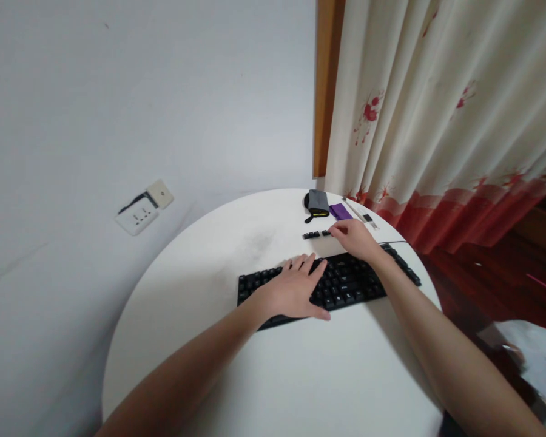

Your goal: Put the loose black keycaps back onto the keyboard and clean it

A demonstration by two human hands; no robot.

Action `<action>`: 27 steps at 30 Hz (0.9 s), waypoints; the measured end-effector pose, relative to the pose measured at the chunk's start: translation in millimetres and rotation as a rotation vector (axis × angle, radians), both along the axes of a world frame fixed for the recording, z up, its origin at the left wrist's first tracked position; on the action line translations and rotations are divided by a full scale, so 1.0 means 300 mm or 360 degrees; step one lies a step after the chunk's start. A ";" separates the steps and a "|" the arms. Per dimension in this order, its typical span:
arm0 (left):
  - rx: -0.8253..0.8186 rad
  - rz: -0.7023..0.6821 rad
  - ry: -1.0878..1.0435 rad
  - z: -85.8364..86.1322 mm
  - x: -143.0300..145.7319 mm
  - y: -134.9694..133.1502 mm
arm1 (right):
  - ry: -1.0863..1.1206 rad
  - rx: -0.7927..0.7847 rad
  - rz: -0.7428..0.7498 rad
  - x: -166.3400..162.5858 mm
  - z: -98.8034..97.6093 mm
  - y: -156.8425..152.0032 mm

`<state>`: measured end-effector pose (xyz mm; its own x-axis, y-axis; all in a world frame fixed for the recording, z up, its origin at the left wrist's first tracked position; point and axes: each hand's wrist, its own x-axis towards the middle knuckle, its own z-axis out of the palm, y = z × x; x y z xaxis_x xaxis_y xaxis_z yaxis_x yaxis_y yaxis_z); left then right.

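White rounded table (327,376), black keyboard (346,282), pale wall (186,91), flowered curtain (437,109)

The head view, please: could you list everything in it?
wall: 1, white, left
wall plates: 2, off-white, left
curtain: 1, cream-red, right
frame: 1, brown, beside curtain
floor: 1, dark red, right
strip: 1, pink, on floor
bag or sheet: 1, white, lower right
table: 1, white, centre
keyboard: 1, black, on table
cable: 1, dark, keyboard's right
keycaps: several, black, beyond keyboard
pouch: 1, grey-black, table's far side
flat piece: 1, purple, beside pouch
slim items: count unclear, pale and dark, near curtain
left hand: 1, bare, on keyboard
right hand: 1, bare, beside keycaps
forearms: 2, bare, lower half
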<state>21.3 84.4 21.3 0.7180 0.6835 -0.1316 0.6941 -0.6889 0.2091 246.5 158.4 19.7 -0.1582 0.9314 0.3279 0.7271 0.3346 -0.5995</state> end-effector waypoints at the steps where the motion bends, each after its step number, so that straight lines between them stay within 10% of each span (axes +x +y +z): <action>1: 0.0013 -0.0019 0.0024 -0.007 0.006 -0.005 | 0.0016 0.0010 -0.0082 0.006 -0.004 0.009; 13: -0.0154 0.0005 0.0142 0.045 -0.097 0.042 | 0.0078 0.0107 -0.0408 0.046 -0.012 0.034; 19: 0.0079 0.0434 -0.0503 0.062 -0.046 0.276 | 0.0075 0.0101 -0.0440 0.048 -0.017 0.038; 27: 0.0112 0.0650 -0.0460 -0.049 0.091 0.479 | 0.0113 0.0096 -0.0485 0.070 -0.013 0.042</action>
<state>48.6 228.2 6.6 0.3905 0.9162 0.0896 0.8305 -0.3926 0.3953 267.4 171.1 15.7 0.1505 0.9108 0.3844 0.7563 0.1444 -0.6381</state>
